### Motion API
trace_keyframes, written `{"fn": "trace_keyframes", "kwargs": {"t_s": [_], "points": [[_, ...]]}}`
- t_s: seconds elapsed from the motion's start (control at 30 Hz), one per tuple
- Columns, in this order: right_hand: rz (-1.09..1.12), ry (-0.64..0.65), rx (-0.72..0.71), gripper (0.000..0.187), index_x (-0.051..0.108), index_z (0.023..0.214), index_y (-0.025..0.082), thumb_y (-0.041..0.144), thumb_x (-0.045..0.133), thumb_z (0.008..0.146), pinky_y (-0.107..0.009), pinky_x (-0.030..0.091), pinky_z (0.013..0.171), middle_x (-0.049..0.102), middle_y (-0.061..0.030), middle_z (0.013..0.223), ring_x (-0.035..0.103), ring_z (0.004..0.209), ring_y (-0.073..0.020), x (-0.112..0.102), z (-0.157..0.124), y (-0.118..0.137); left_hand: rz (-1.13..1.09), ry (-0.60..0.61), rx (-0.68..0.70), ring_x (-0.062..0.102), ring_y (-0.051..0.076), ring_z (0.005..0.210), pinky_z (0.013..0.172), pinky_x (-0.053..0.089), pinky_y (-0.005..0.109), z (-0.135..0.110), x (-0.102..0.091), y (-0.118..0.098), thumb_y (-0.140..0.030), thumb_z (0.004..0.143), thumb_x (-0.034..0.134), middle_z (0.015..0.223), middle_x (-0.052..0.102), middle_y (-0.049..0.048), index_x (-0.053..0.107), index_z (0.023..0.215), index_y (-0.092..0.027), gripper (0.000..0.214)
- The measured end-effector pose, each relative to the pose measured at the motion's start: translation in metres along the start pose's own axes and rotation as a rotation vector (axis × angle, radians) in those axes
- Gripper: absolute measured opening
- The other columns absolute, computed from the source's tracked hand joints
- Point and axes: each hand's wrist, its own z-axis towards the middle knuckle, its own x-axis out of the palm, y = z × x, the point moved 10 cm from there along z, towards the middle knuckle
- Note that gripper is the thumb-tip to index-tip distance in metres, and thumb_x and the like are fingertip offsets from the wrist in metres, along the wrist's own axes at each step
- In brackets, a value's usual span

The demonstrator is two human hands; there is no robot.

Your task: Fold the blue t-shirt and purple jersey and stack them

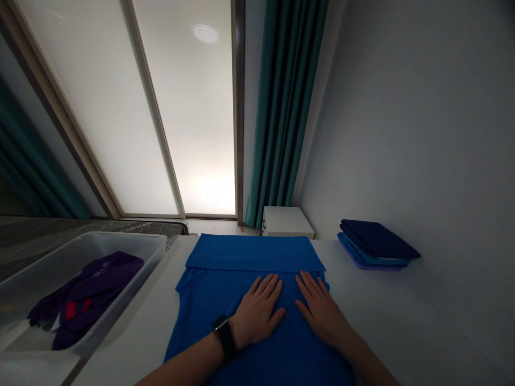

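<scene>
A blue garment [249, 321] lies flat on a white table [386, 300], its far end folded over in a straight band [253, 253]. My left hand [257, 311], with a black wristwatch [224, 338] on its wrist, rests palm down on the cloth, fingers spread and holding nothing. Beside it, my right hand [322, 313] presses flat on the same garment, also empty. A short gap separates the two hands.
To the left, a translucent plastic bin [129, 237] holds crumpled purple clothes [88, 295]. A stack of folded navy and blue cloth [376, 244] sits against the wall at right. A white cabinet [287, 221] stands beyond the table, beside a teal curtain [281, 107].
</scene>
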Motion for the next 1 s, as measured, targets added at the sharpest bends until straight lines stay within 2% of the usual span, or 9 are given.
{"fn": "trace_keyframes", "kwargs": {"t_s": [0.13,0.23,0.3,0.43,0.53,0.67,0.87,1.0], "points": [[0.092,0.039,-0.078,0.058,0.022,0.153,0.026,0.051,0.023,0.101,-0.052,0.012,0.12,0.02,-0.002,0.16,0.016,0.147,-0.0226,-0.008,0.019,0.027,0.032,-0.038,-0.025,0.024,0.027,0.146,0.117,0.024,0.051,-0.018,-0.025,0.032,-0.051,0.101,0.029,0.158,0.027,0.0099,0.025,0.153,-0.021,0.06],[0.133,0.05,-0.098,0.055,0.028,0.152,0.026,0.048,0.021,0.102,-0.051,0.014,0.12,0.024,-0.0023,0.159,0.018,0.147,-0.0216,-0.011,0.043,0.035,0.083,-0.079,-0.091,0.028,0.026,0.144,0.117,0.025,0.05,-0.033,-0.042,0.075,-0.047,0.101,0.033,0.156,0.032,0.0089,0.029,0.152,-0.023,0.056],[0.139,0.035,-0.106,0.053,0.036,0.149,0.023,0.044,0.021,0.102,-0.05,0.017,0.119,0.032,-0.0051,0.156,0.024,0.145,-0.0213,-0.012,0.063,0.03,0.113,-0.077,-0.149,0.032,0.026,0.142,0.116,0.025,0.05,-0.039,-0.053,0.11,-0.041,0.102,0.035,0.153,0.039,0.009,0.037,0.148,-0.022,0.05],[0.102,-0.009,-0.091,0.05,0.048,0.141,0.016,0.035,0.026,0.1,-0.049,0.024,0.117,0.046,-0.0115,0.147,0.037,0.14,-0.023,-0.006,0.105,0.001,0.131,-0.085,-0.207,0.045,0.025,0.132,0.111,0.034,0.044,-0.037,-0.082,0.173,-0.022,0.099,0.037,0.14,0.055,0.0089,0.05,0.138,-0.021,0.041],[0.073,-0.042,-0.097,0.05,0.049,0.139,0.012,0.032,0.026,0.099,-0.045,0.032,0.114,0.05,-0.0133,0.144,0.043,0.135,-0.0228,0.0,0.131,-0.02,0.131,-0.032,-0.205,0.05,0.025,0.127,0.106,0.038,0.042,-0.023,-0.094,0.206,-0.019,0.098,0.034,0.139,0.054,0.0102,0.049,0.138,-0.021,0.042],[0.074,-0.057,-0.1,0.049,0.053,0.136,0.013,0.022,0.027,0.095,-0.044,0.035,0.111,0.054,-0.0125,0.14,0.047,0.132,-0.0217,0.008,0.157,-0.042,0.176,0.089,-0.226,0.046,0.024,0.13,0.11,0.032,0.041,-0.002,-0.091,0.24,-0.015,0.096,0.034,0.141,0.052,0.0087,0.047,0.139,-0.023,0.045],[0.061,-0.048,-0.037,0.051,0.063,0.123,0.013,0.007,0.033,0.082,-0.04,0.035,0.109,0.062,-0.0126,0.13,0.054,0.124,-0.0218,0.012,0.192,-0.082,0.194,0.157,-0.41,0.048,0.029,0.128,0.104,0.036,0.049,0.012,-0.093,0.307,-0.015,0.089,0.041,0.136,0.056,0.0124,0.053,0.133,-0.022,0.047],[0.061,-0.016,0.032,0.049,0.066,0.118,0.013,0.008,0.035,0.081,-0.039,0.039,0.103,0.067,-0.0137,0.12,0.059,0.114,-0.0226,0.014,0.21,-0.112,0.12,0.237,-0.452,0.059,0.027,0.114,0.1,0.041,0.042,0.017,-0.089,0.336,-0.02,0.084,0.048,0.12,0.067,0.0114,0.065,0.117,-0.02,0.037]]}}
